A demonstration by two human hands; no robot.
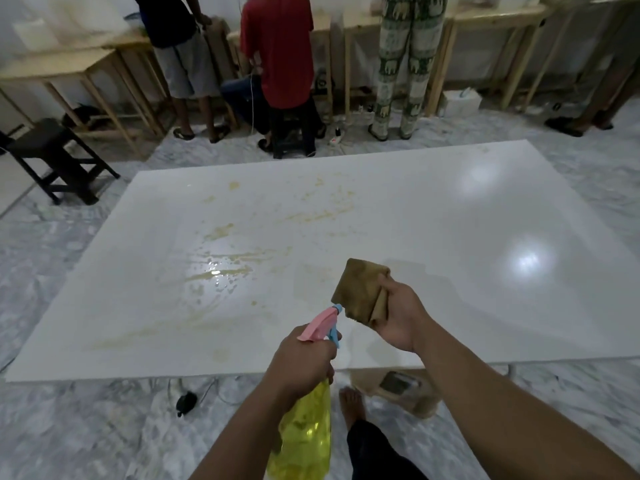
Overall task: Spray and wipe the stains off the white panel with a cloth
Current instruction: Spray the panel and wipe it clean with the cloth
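A large white panel (433, 244) lies flat in front of me, with yellowish stains (311, 216) across its left and middle and a wet patch (214, 275) of droplets. My left hand (304, 362) grips a yellow spray bottle (304, 431) with a pink and blue trigger head (325, 323), its nozzle pointing at the cloth. My right hand (398, 317) holds a folded, soiled brown cloth (360, 289) above the panel's near edge, just beyond the nozzle.
Three people stand or sit at wooden benches (498, 15) along the far wall. A black stool (59, 157) stands at the left. Under the panel's near edge are a beige support (422, 400), a black object with cables (186, 401) and my bare foot (353, 403) on marble floor.
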